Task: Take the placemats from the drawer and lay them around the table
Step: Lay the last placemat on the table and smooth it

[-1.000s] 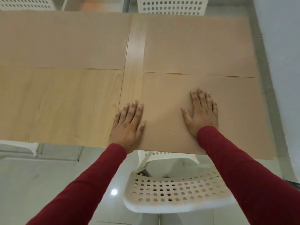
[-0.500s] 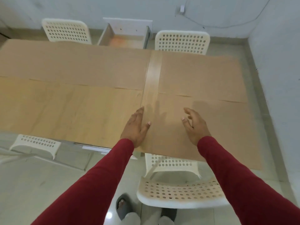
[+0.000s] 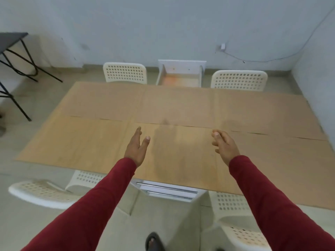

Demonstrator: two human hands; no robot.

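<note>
Both arms reach forward in red sleeves. The left hand is turned on edge, fingers straight, thumb spread to their right. The right hand has loosely curled fingers, palm facing left. Neither hand holds anything.

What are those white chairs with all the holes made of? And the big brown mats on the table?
The white chairs look like moulded plastic: smooth, slightly glossy, with rows of punched holes. The placemats look like thin brown paper or card: matte, flat, with thin edges that lift slightly at the seams. The table shows pale wood grain, perhaps laminate.
</note>
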